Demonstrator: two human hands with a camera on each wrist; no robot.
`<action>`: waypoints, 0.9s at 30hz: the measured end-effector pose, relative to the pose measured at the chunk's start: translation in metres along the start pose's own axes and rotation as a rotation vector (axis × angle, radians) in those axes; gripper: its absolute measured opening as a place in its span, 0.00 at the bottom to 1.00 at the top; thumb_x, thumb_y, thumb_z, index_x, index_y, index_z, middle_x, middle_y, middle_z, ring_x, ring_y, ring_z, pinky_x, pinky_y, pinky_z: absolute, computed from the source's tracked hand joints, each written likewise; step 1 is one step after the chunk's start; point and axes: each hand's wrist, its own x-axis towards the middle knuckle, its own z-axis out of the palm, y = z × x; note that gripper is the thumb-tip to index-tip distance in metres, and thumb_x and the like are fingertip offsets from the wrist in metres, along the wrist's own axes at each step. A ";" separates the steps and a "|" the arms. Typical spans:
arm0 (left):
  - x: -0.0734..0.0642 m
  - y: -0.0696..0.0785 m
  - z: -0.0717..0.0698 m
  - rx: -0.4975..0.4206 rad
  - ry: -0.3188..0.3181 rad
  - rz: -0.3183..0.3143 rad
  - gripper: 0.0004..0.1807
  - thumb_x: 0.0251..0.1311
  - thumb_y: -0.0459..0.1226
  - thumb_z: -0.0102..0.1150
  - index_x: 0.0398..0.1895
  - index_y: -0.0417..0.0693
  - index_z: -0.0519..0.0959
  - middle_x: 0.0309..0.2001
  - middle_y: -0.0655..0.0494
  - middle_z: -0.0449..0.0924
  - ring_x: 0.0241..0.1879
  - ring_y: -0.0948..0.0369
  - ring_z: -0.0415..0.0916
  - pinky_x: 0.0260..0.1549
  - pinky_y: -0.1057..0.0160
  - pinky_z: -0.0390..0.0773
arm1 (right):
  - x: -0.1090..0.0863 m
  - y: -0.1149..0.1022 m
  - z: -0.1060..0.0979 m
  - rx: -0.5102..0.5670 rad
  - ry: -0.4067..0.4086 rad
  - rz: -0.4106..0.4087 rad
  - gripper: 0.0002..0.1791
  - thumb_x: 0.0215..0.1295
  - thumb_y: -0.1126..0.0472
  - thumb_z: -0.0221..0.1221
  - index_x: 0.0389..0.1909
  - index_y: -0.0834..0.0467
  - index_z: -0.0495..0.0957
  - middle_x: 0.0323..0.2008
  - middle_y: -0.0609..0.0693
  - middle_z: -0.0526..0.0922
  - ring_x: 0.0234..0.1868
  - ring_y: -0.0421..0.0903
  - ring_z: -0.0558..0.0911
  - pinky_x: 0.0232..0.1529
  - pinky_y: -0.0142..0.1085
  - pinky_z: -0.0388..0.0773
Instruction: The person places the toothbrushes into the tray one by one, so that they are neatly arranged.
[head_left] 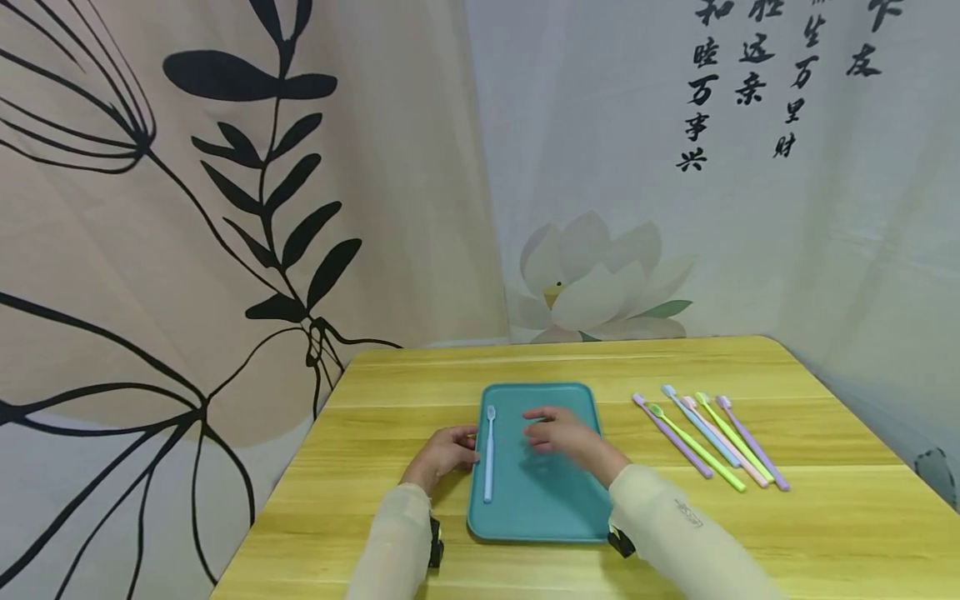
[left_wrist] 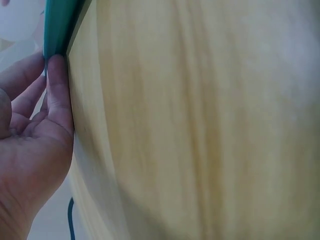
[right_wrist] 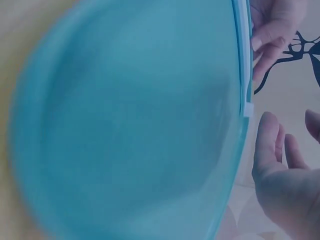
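A teal tray lies on the wooden table, and a light blue toothbrush rests lengthwise inside its left side. My left hand is at the tray's left rim; in the left wrist view its fingers meet the rim from both sides. Over the right half of the tray hovers my right hand, its fingers spread loosely around nothing. The right wrist view shows that hand apart from the tray surface. To the right, several toothbrushes in purple, green, blue and pink lie side by side.
The wooden table extends on both sides of the tray. Behind it hangs a cloth backdrop with dark plant shapes, a pale lotus and written characters. Each forearm wears a pale sleeve and a black wrist device.
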 end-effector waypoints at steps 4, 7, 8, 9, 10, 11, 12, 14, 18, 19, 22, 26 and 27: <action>0.000 0.001 0.000 -0.003 0.003 0.000 0.31 0.55 0.20 0.62 0.65 0.28 0.70 0.44 0.42 0.75 0.39 0.57 0.76 0.42 0.57 0.82 | -0.004 -0.001 -0.014 0.005 0.002 -0.012 0.26 0.68 0.66 0.58 0.64 0.72 0.68 0.55 0.65 0.77 0.56 0.65 0.77 0.52 0.46 0.80; 0.001 0.000 0.000 -0.006 0.005 -0.002 0.31 0.54 0.20 0.62 0.65 0.28 0.70 0.43 0.42 0.75 0.38 0.57 0.76 0.42 0.57 0.82 | -0.009 -0.001 -0.024 -0.001 -0.002 -0.022 0.26 0.69 0.65 0.58 0.65 0.73 0.68 0.57 0.67 0.75 0.58 0.66 0.76 0.52 0.46 0.80; 0.001 -0.001 0.000 -0.007 0.005 -0.003 0.31 0.54 0.20 0.62 0.65 0.28 0.70 0.43 0.42 0.75 0.38 0.57 0.76 0.42 0.57 0.82 | -0.011 -0.001 -0.027 -0.006 -0.002 -0.026 0.26 0.70 0.64 0.57 0.65 0.73 0.68 0.58 0.67 0.75 0.58 0.66 0.76 0.52 0.46 0.80; 0.002 -0.001 0.000 -0.006 0.006 -0.004 0.31 0.54 0.19 0.62 0.65 0.28 0.70 0.43 0.42 0.75 0.38 0.57 0.76 0.42 0.57 0.82 | -0.013 -0.001 -0.031 -0.010 0.000 -0.029 0.26 0.70 0.64 0.57 0.65 0.72 0.68 0.58 0.67 0.74 0.58 0.66 0.75 0.52 0.45 0.80; 0.002 -0.001 0.000 -0.007 0.007 -0.005 0.31 0.54 0.19 0.62 0.65 0.28 0.70 0.43 0.42 0.75 0.38 0.57 0.76 0.42 0.57 0.82 | -0.014 -0.001 -0.034 -0.012 0.001 -0.033 0.26 0.70 0.64 0.57 0.65 0.73 0.68 0.59 0.67 0.74 0.58 0.67 0.75 0.52 0.45 0.80; 0.002 -0.002 0.000 -0.005 0.007 -0.005 0.31 0.55 0.19 0.62 0.65 0.27 0.70 0.44 0.42 0.74 0.38 0.57 0.76 0.42 0.57 0.82 | -0.016 -0.002 -0.038 -0.019 0.003 -0.035 0.26 0.70 0.63 0.57 0.65 0.73 0.68 0.59 0.67 0.74 0.59 0.66 0.75 0.52 0.45 0.80; 0.003 -0.002 0.000 -0.003 0.008 -0.006 0.31 0.55 0.19 0.62 0.65 0.28 0.70 0.44 0.42 0.75 0.38 0.57 0.76 0.42 0.57 0.82 | -0.018 -0.002 -0.041 -0.030 0.003 -0.038 0.26 0.71 0.63 0.56 0.65 0.72 0.68 0.59 0.68 0.73 0.59 0.66 0.75 0.52 0.45 0.80; 0.003 -0.002 0.000 -0.001 0.006 -0.009 0.31 0.55 0.19 0.61 0.65 0.28 0.70 0.44 0.42 0.75 0.38 0.57 0.76 0.42 0.57 0.82 | -0.022 -0.004 -0.049 -0.030 0.023 -0.033 0.26 0.70 0.62 0.57 0.64 0.71 0.69 0.60 0.68 0.73 0.59 0.66 0.75 0.52 0.45 0.81; 0.002 0.000 0.000 0.003 0.006 -0.016 0.31 0.55 0.19 0.61 0.65 0.29 0.70 0.44 0.42 0.75 0.38 0.57 0.76 0.42 0.57 0.82 | -0.031 -0.007 -0.069 -0.033 0.051 -0.018 0.26 0.71 0.60 0.57 0.64 0.70 0.70 0.62 0.69 0.71 0.60 0.66 0.74 0.53 0.45 0.80; 0.001 0.000 0.000 0.001 0.006 -0.015 0.31 0.55 0.19 0.61 0.65 0.28 0.70 0.43 0.42 0.74 0.38 0.57 0.76 0.42 0.57 0.82 | -0.033 -0.008 -0.075 -0.027 0.061 -0.014 0.26 0.71 0.59 0.58 0.64 0.70 0.70 0.62 0.69 0.70 0.60 0.66 0.74 0.54 0.45 0.79; 0.001 0.000 0.000 -0.005 0.002 -0.012 0.31 0.55 0.19 0.61 0.65 0.28 0.70 0.42 0.43 0.74 0.37 0.57 0.75 0.41 0.58 0.82 | -0.039 -0.008 -0.092 -0.030 0.070 -0.011 0.28 0.72 0.58 0.57 0.66 0.70 0.67 0.64 0.70 0.68 0.61 0.66 0.72 0.56 0.47 0.77; 0.001 -0.001 -0.001 -0.016 -0.002 -0.008 0.31 0.56 0.19 0.61 0.65 0.28 0.69 0.42 0.44 0.74 0.38 0.57 0.75 0.40 0.59 0.82 | -0.047 -0.007 -0.115 -0.039 0.089 -0.014 0.29 0.73 0.56 0.56 0.67 0.71 0.65 0.66 0.71 0.64 0.61 0.64 0.72 0.56 0.46 0.77; 0.001 -0.001 -0.001 -0.016 -0.002 -0.008 0.31 0.56 0.19 0.61 0.66 0.28 0.69 0.42 0.44 0.74 0.38 0.57 0.75 0.40 0.59 0.82 | -0.049 -0.007 -0.121 -0.036 0.101 -0.009 0.29 0.73 0.56 0.56 0.67 0.71 0.65 0.66 0.71 0.64 0.60 0.64 0.72 0.56 0.45 0.78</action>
